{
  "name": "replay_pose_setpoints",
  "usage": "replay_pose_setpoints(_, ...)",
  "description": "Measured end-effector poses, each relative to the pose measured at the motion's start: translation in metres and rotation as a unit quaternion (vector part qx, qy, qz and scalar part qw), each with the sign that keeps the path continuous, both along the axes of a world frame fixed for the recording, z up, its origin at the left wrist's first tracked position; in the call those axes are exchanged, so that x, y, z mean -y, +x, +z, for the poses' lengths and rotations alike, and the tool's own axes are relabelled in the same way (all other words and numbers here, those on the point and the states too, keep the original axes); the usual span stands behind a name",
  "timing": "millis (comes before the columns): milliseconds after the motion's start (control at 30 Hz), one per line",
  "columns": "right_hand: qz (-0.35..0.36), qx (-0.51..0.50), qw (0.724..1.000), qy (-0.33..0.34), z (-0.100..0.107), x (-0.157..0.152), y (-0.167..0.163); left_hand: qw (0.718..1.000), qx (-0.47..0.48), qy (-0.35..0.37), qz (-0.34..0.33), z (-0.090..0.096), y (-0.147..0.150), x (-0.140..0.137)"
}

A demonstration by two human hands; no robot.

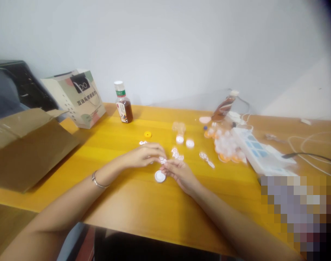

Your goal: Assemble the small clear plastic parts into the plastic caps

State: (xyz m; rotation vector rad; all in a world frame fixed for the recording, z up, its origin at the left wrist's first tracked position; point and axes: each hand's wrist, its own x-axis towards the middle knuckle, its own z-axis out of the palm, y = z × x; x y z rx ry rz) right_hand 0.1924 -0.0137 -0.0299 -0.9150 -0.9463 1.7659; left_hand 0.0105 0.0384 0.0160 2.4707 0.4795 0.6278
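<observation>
Between the fingertips of both hands is a small white patterned piece [162,160], possibly a sticker; its print is too blurred to read. My left hand [143,155] pinches it from the left, with a metal bangle on that wrist. My right hand [180,174] is closed on its right side, thumb and finger together. Just below the fingertips lies a round white lid [160,176] on the table. More white patterned pieces [176,154] lie beyond my right hand, and a strip of round ones [206,159] is farther right. A yellow round cap [147,134] lies behind my left hand.
On the left are an open cardboard box [32,145] and a paper bag [84,98]. A dark drink bottle [124,105] stands at the back. Rightward are white caps [190,143], orange-and-clear containers [227,146], a brown bottle [223,108], a white-and-blue box [256,148] and cables.
</observation>
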Motion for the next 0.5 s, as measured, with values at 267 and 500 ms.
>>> replay_pose_setpoints(267, 0.005, 0.003, 1.0, 0.003, 0.0006, -0.0006, 0.0011, 1.0, -0.001, -0.026, -0.003, -0.002, -0.0001, 0.0005)
replay_pose_setpoints(500, -0.035, -0.009, 0.999, 0.0, -0.0049, -0.0025, 0.0, 0.99, 0.056, -0.116, 0.054, -0.0067, 0.0049, 0.0022)
